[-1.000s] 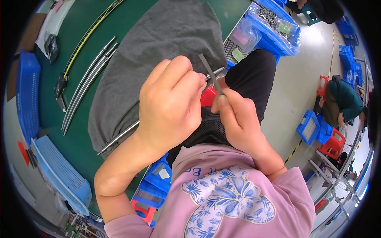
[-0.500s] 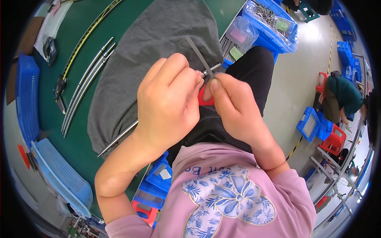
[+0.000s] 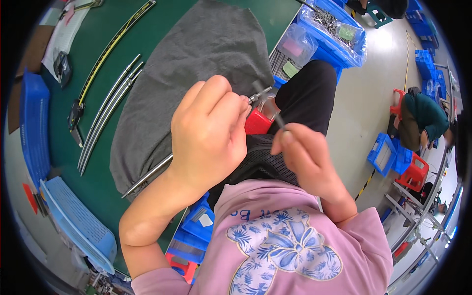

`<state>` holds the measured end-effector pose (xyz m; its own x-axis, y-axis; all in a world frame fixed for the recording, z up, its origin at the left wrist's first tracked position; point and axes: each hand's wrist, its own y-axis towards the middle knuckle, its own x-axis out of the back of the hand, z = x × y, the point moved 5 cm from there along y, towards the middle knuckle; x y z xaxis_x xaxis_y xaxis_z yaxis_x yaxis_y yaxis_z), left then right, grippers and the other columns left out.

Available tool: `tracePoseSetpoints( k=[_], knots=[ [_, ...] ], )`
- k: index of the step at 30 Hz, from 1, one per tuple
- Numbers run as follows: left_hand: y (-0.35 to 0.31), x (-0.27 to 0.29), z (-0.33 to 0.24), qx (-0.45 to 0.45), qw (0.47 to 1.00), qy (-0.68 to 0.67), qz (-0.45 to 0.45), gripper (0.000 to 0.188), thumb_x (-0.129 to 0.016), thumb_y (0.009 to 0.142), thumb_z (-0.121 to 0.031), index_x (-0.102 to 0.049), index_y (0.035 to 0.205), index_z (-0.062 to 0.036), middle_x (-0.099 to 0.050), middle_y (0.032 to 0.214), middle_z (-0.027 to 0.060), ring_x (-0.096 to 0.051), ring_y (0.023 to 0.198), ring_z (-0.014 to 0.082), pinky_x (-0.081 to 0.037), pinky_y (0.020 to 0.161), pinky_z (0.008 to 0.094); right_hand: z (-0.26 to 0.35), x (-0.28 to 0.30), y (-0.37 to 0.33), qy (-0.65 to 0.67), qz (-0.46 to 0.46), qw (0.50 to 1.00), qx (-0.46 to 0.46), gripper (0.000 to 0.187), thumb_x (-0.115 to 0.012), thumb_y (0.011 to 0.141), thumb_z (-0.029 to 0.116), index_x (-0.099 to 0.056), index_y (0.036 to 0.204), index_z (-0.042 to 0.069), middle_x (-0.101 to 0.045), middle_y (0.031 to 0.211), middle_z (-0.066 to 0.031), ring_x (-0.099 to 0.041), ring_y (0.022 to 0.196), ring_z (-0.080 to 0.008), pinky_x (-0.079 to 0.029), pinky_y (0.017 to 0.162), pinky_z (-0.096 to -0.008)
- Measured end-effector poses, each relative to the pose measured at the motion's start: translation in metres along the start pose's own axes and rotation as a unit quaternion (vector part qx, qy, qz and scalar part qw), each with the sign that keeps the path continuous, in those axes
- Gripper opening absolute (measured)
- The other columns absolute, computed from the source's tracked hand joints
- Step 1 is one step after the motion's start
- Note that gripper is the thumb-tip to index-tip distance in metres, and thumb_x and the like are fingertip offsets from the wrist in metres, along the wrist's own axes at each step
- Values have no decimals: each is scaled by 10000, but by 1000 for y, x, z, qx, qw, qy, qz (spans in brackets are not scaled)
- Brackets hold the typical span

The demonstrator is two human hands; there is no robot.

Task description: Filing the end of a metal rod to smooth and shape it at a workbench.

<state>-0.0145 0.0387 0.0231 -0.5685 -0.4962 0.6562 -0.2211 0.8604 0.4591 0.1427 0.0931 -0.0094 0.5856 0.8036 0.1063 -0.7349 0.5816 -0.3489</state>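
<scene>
Left hand [image 3: 209,135]: raised over the lap, back of the hand toward the camera, fingers curled shut around a long metal rod [image 3: 147,174]. The rod runs from the fist down and left across the grey cloth [image 3: 196,59], its far end lying near the cloth's lower edge. A short metal tip [image 3: 259,93] shows past the left fingertips on the right side of the fist.

Right hand [image 3: 300,152]: held just right of the left one, forearm coming up from the lower right, wrist bent. Thumb and fingers are pinched on a thin dark pin [image 3: 269,105], which points up and left toward the tip. Whether the pin touches the tip cannot be told.

A red object [image 3: 258,123] sits just below the tip, between the two hands, partly hidden by the left fingers.

Surroundings: the cloth lies on a green counter [image 3: 98,29]. Left of the cloth lie several more rods [image 3: 108,113] side by side, and beyond them a long caliper [image 3: 105,54]. Blue bins [image 3: 334,34] holding bagged metal parts stand at the counter's right end. Another person [image 3: 423,118] crouches on the floor at far right, well apart.
</scene>
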Motion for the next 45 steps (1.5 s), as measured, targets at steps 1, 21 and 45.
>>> tracePoseSetpoints(
  k=[1,21,45],
  knots=[
    [0,1,0,-3,1000,3,-11,193,-716,660,111,-562,700,2,-489,674,79,-484,568,223,-369,504,311,6,5,-3,38,-3,999,-10,221,-433,989,85,-589,874,-22,-477,557,-15,-437,485,-85,-348,484,-273],
    [2,2,4,5,1000,-9,11,175,-708,670,106,-572,720,7,-496,681,83,-502,565,208,-386,501,298,1,-14,13,88,-7,993,76,226,-439,983,77,-626,998,-48,-601,707,-50,-487,609,-75,-419,601,-241],
    [1,1,6,27,999,-23,9,156,-707,640,43,-573,702,-11,-480,719,96,-515,645,279,-410,560,377,8,-17,1,-318,-211,839,387,339,-612,737,-128,-653,1066,-60,-514,577,-62,-502,443,-143,-389,429,-247]
  ],
)
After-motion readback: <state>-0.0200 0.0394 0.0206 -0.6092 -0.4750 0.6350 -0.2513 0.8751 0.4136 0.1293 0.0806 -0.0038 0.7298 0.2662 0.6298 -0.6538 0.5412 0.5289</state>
